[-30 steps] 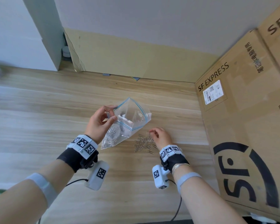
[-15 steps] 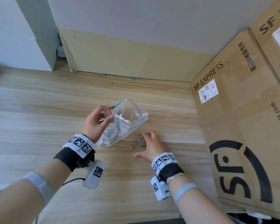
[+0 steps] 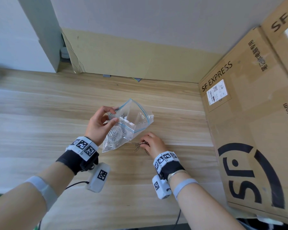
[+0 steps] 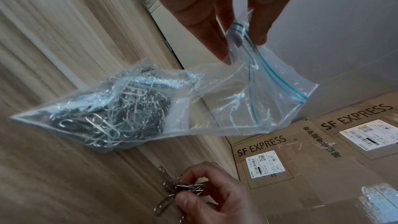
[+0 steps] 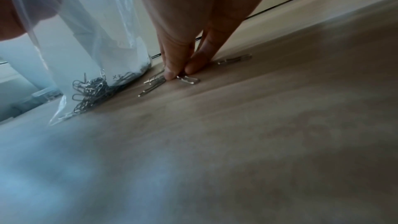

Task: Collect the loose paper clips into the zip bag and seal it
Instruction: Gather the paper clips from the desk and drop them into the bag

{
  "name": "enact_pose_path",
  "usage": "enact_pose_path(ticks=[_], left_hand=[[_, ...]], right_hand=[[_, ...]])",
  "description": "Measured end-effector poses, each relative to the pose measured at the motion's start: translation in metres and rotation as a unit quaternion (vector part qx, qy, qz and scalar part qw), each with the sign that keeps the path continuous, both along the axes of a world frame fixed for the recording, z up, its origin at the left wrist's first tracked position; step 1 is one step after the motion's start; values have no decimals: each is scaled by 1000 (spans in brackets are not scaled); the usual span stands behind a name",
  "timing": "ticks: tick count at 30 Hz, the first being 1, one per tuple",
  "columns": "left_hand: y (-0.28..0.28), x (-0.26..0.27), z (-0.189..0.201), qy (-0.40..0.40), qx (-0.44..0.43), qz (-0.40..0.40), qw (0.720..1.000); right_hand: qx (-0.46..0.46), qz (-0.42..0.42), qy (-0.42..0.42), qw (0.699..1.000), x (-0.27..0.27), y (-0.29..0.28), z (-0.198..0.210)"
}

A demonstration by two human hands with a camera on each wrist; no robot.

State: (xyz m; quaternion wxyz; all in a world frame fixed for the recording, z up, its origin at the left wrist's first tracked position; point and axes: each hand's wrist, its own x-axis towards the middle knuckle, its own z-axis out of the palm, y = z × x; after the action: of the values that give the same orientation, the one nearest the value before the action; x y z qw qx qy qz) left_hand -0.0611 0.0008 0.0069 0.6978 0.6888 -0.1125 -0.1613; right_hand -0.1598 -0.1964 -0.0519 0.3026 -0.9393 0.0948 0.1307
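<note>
A clear zip bag with a blue seal line stands mouth-up and open on the wooden table; its lower corner rests on the wood and holds many silver paper clips. My left hand pinches the bag's rim between thumb and fingers. Just right of the bag, my right hand is down on the table, its fingertips pinching a small bunch of loose clips. A few more loose clips lie flat beside that hand.
Large SF Express cardboard boxes stand along the table's right side. A cardboard sheet leans against the wall at the back. Bare wooden table spreads to the left and toward me.
My right hand has gone from lying spread over the loose clips to pinching a bunch of them with curled fingers. The left hand still holds the bag open in the same place.
</note>
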Motion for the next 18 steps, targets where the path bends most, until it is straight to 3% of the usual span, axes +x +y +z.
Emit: enact_pose_path(ticks=[9,14,18], left_hand=[[4,1,1,3,-11,-5,1000],[5,2,2,-4,-16,-7,1000],[5,2,3,0,-19,-9,1000]], right_hand=[[0,-14,-15,1000,4,-7,2],[27,-47,-77,996,0,-15,16],[25,-57,-167,984,3,-23,50]])
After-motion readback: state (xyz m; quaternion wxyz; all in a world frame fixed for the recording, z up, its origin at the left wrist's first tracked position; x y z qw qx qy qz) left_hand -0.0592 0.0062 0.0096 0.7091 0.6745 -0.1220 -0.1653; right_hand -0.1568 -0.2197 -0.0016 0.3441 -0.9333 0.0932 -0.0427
